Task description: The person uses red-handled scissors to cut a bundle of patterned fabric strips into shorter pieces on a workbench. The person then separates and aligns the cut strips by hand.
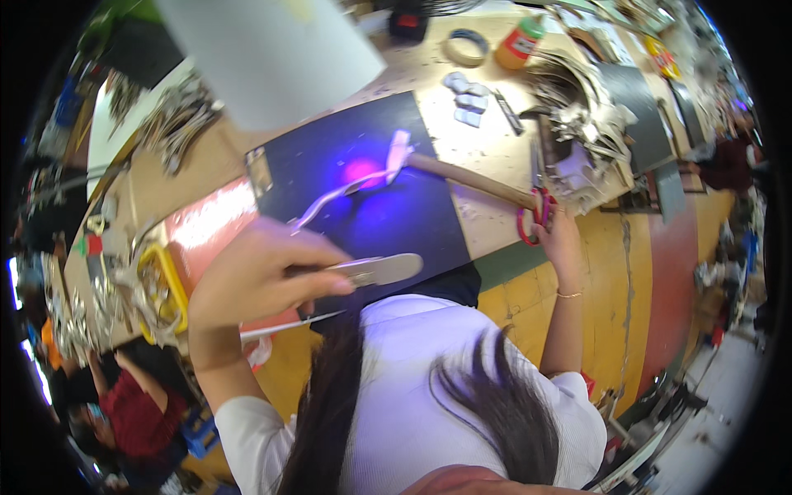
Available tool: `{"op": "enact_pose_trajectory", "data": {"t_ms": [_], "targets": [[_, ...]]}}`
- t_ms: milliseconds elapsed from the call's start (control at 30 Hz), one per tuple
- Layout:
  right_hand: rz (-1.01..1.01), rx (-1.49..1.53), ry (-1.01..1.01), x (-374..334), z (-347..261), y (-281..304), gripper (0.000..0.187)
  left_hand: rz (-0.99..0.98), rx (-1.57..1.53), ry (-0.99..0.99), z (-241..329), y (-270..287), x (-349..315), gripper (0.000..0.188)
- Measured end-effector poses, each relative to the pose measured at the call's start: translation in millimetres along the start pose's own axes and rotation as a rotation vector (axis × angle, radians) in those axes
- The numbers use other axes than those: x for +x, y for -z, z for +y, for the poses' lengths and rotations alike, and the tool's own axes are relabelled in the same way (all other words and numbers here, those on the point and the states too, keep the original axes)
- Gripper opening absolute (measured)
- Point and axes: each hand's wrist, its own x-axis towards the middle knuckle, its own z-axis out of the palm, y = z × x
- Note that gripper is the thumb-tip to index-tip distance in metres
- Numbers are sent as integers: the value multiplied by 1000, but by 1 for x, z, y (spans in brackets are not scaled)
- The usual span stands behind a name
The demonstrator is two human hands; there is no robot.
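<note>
My left hand (264, 272), blurred, pinches a flat grey strip with a rounded end (388, 270) above the near edge of a black board (330, 148). Below that hand shows a thin pale pointed strip (289, 326); whether it joins the held piece I cannot tell. At the right table edge my right hand (563, 239) closes on the red-pink handles of a pair of scissors (525, 227), blades away from me. A hammer (470, 179) lies with its head on the board and its wooden handle end close to that hand. A thin curved strip (330, 196) runs toward the hammer head.
A white lamp-like cover (272, 62) hangs over the far left. Farther back are a tape roll (467, 47), an orange bottle with a green cap (520, 43) and grey blocks (470, 103). Cut scraps (586, 107) heap at right; a yellow basket (169, 289) stands left. A co-worker's red sleeve (140, 412) shows lower left.
</note>
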Motion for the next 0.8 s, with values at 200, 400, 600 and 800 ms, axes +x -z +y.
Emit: {"op": "enact_pose_trajectory", "data": {"t_ms": [200, 400, 600, 800], "targets": [[-113, 77, -12, 8, 0, 13, 39, -112, 185, -200, -4, 7, 14, 22], [369, 56, -63, 1, 3, 36, 34, -151, 73, -207, -11, 6, 6, 21], [-82, 1343, 144, -27, -44, 71, 35, -155, 166, -225, -7, 10, 8, 19], [-1079, 893, 441, -38, -116, 62, 91, -122, 211, -201, 6, 18, 1, 20]]}}
